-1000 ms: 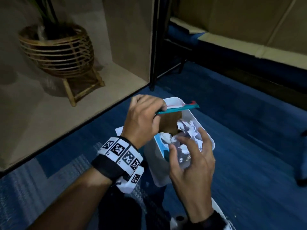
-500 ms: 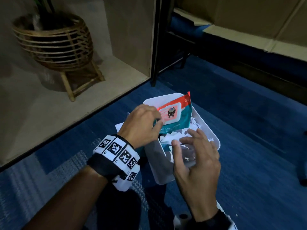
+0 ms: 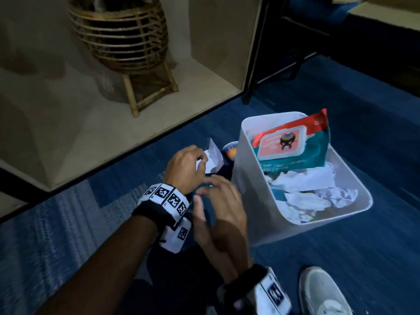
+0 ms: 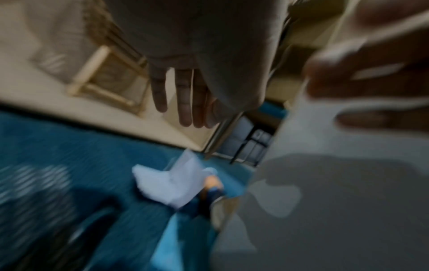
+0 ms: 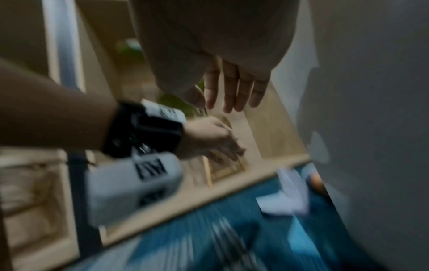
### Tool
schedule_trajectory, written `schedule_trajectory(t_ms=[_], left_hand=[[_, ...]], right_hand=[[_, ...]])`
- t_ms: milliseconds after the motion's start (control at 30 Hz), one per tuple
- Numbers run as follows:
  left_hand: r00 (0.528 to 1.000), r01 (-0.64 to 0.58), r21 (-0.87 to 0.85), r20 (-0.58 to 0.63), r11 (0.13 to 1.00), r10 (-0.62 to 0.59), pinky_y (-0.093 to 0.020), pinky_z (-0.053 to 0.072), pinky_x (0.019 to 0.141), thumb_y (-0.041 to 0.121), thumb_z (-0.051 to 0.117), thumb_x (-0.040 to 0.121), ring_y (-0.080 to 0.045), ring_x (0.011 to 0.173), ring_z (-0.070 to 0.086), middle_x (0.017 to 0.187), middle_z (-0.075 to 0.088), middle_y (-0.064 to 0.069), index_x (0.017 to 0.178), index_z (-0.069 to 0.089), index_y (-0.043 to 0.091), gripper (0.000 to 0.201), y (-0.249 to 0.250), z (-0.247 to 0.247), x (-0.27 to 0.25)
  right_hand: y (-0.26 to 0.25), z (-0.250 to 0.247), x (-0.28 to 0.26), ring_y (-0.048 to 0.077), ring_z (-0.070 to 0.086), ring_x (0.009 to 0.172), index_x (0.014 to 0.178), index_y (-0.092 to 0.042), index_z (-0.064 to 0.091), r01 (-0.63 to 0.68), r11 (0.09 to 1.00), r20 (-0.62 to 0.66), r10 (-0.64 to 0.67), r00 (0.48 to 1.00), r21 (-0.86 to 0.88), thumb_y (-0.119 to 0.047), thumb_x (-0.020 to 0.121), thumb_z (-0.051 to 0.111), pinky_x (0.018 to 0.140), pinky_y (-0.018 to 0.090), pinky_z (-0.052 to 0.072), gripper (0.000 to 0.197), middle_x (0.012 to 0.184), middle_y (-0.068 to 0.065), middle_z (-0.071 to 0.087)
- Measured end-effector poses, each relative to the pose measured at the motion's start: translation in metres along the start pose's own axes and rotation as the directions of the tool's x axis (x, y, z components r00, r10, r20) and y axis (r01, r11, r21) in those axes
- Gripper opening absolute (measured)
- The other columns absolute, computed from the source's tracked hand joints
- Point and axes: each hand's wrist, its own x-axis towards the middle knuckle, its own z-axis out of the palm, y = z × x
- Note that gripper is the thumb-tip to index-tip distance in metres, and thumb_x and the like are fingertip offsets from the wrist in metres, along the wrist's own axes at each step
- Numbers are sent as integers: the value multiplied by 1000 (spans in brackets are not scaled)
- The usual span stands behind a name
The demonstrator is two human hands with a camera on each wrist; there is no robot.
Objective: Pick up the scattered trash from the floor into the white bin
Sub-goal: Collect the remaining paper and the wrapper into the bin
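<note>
A: While the white bin (image 3: 250, 201) is standing on the blue floor (image 3: 341, 258), what is sitting inside?
B: A wipes pack (image 3: 293, 144) and crumpled paper (image 3: 304, 185).
A: The grips?
B: Left hand (image 3: 185, 167) and right hand (image 3: 218, 212) are hanging released — a paper scrap (image 3: 213, 159) is lying beside the bin.

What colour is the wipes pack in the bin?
Teal with a red-orange top edge and pinkish lid, wipes pack; clearest in the head view.

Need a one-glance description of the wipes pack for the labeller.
Find the white plastic bin standing on the blue carpet. The flat teal wipes pack leans at its far end, above the crumpled white paper. Alone among the trash, it has a red top edge and a pink flap lid.
</note>
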Motion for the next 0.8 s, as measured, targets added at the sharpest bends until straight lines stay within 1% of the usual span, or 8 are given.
schedule_trajectory(t_ms=[100,167,233,367,467,567,700,800], left_hand=[[985,145,37,85,989,-148,-38,53,82,13,59,81,-27,94,63,98,66,-2,89,67,16,11,-40,26,-4],[963,215,69,153,974,-224,-29,47,88,11,63,83,-26,105,60,110,64,-4,102,66,14,19,-62,45,-5],[947,243,84,195,967,-255,-33,46,93,12,65,84,-28,111,58,117,60,-7,112,63,13,28,-79,62,-4],[929,286,84,221,955,-297,-39,45,99,14,66,85,-30,119,52,127,51,-10,124,55,12,40,-106,93,1],[921,314,105,207,944,-329,-40,45,100,19,67,86,-31,121,50,134,46,-10,129,50,13,47,-117,110,8],[898,412,23,158,911,-410,-42,48,96,23,69,86,-34,116,54,135,46,-13,138,43,16,58,-125,122,21],[866,498,-57,81,865,-494,-41,52,91,25,78,78,-35,110,57,125,57,-16,134,50,19,64,-127,130,36],[837,546,-162,68,822,-542,-24,48,77,16,81,76,-27,98,64,108,68,-16,117,66,9,43,-123,131,43]], right_hand=[[47,39,-9,27,59,111,98,-7,67,-96,994,92,101,991,-55,-11,88,64,94,45,49,12,112,9,64],[79,59,-14,31,59,111,100,-7,66,-153,979,154,173,973,-134,-13,87,62,96,43,46,15,114,12,64],[106,75,-15,34,58,112,106,-6,64,-242,950,206,282,937,-200,-17,88,58,96,39,43,22,118,16,62],[138,102,-12,37,53,117,123,-4,57,-427,847,304,517,800,-317,-14,91,56,95,37,39,33,130,19,54],[152,111,-8,38,52,118,132,-6,50,-497,806,352,589,727,-322,-8,87,62,95,40,45,47,128,19,54],[178,129,-7,38,53,122,142,-6,41,-570,753,406,657,635,-328,-15,93,62,99,42,46,54,134,22,52],[212,160,-10,41,41,138,150,-15,27,-504,751,360,652,667,-427,-36,93,50,111,52,38,65,151,24,38],[237,175,-13,39,21,150,152,-23,16,-415,750,315,615,723,-515,-31,95,49,120,55,26,66,163,21,14]])
